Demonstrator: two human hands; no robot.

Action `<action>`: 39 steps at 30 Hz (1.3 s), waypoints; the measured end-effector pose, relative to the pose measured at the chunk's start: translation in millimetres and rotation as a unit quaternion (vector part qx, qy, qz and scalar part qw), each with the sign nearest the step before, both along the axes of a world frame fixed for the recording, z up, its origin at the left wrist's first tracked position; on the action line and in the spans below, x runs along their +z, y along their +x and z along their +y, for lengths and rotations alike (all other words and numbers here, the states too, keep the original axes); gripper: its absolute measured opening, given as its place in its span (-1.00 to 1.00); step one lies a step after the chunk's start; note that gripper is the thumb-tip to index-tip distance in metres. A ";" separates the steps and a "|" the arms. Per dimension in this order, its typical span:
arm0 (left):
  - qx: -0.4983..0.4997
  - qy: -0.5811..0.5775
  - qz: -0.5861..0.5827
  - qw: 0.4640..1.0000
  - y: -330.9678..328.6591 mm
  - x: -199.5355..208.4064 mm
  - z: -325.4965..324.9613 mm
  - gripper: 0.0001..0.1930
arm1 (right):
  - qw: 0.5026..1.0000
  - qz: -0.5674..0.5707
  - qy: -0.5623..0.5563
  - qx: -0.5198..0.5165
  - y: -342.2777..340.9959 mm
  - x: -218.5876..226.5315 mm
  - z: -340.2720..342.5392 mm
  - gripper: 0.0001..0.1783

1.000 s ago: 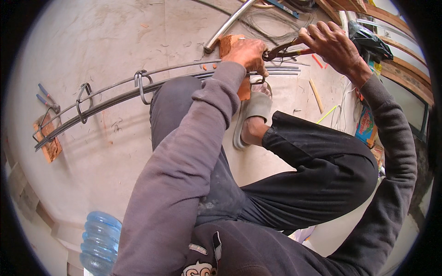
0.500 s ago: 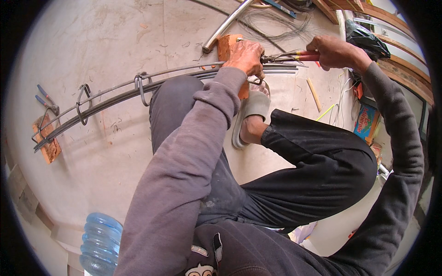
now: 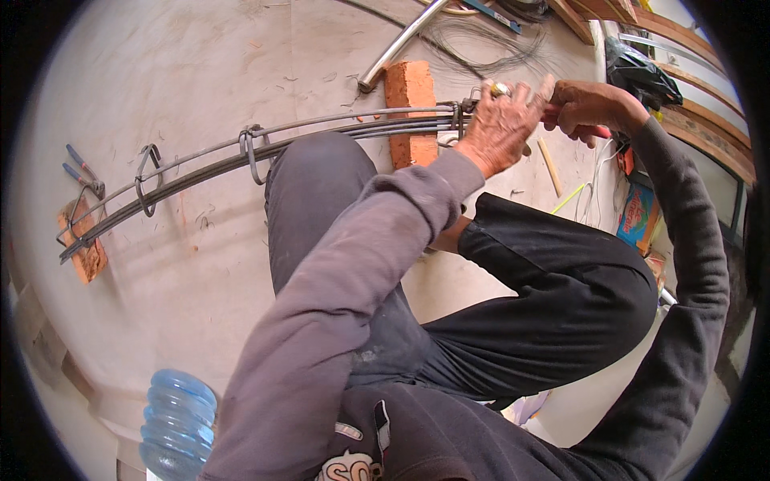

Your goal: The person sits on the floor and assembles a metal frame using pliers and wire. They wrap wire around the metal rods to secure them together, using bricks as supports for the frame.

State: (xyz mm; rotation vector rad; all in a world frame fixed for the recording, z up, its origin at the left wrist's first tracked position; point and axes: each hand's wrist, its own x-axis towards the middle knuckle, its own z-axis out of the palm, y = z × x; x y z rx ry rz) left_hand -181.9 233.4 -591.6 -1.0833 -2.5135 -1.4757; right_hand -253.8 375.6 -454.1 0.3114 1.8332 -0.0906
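Observation:
A bundle of long steel bars (image 3: 321, 132) with bent wire stirrups (image 3: 147, 180) around it crosses from the left to a stirrup near the brick (image 3: 411, 88). My right hand (image 3: 589, 108) is closed around red-handled pincers (image 3: 600, 131), whose dark jaws appear near the bars' right end and are mostly hidden. My left hand (image 3: 501, 128), a ring on one finger, is beside the pincers with its fingers stretched out, covering the bars' right end. Whether it touches the pincers is hard to see.
Another brick (image 3: 92, 260) props the bars' left end, where blue-handled pliers (image 3: 80, 167) lean. Beyond the hands lie a metal tube (image 3: 401, 44) and loose wire (image 3: 481, 48). A wooden stick (image 3: 549, 167) is on the floor. Blue water bottle (image 3: 178, 425) stands lower left.
My left hand has left the bars by the brick and moved right to the pincers, its fingers opening out. The brick and end stirrup are now uncovered. My right hand has turned slightly.

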 end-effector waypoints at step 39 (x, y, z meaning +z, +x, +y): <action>0.032 0.018 -0.066 0.997 -4.8 -19.7 14.3 -0.60 | 0.939 0.188 0.013 0.289 21.5 -1.1 -2.0 -0.88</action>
